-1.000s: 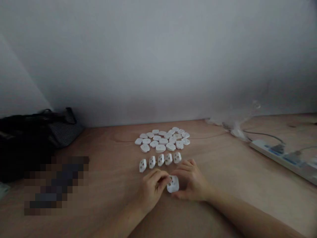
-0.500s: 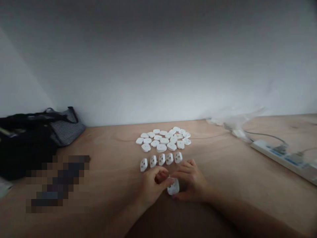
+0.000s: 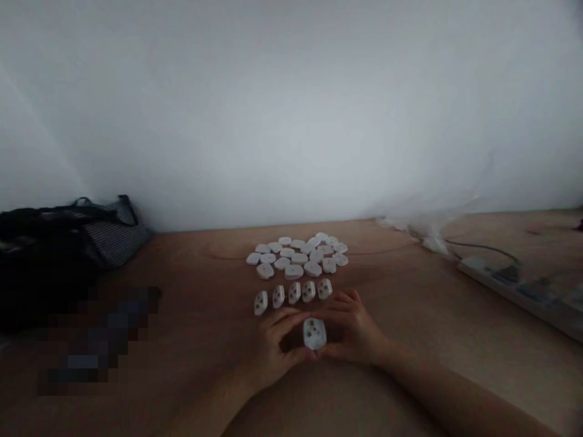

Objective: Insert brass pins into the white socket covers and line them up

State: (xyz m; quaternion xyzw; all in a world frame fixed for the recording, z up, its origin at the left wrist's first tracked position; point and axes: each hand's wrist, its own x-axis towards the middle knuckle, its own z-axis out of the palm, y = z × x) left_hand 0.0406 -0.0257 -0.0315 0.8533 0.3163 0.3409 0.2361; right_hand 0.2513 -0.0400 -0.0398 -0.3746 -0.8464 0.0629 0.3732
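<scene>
Between my two hands is a white rounded-square plug casing, with small brown and dark spots like contacts or holes on the face turned toward me. My left hand grips its left side with fingers and thumb. On the other side, my right hand holds it too, thumb low and fingers at the top. Just beyond the hands stands a row of several similar casings, on edge with their spotted faces toward me. Farther back lies a loose group of white rounded pieces, mostly flat.
At the left is a dark bag with a striped part. A blurred-out dark object lies in front of it. On the right, a white power strip with cables sits near a clear plastic bag. The wooden tabletop meets a white wall.
The casing has been raised slightly and turned so its spotted face shows clearly. My left thumb has moved from its face to its lower edge. The picture is darker.
</scene>
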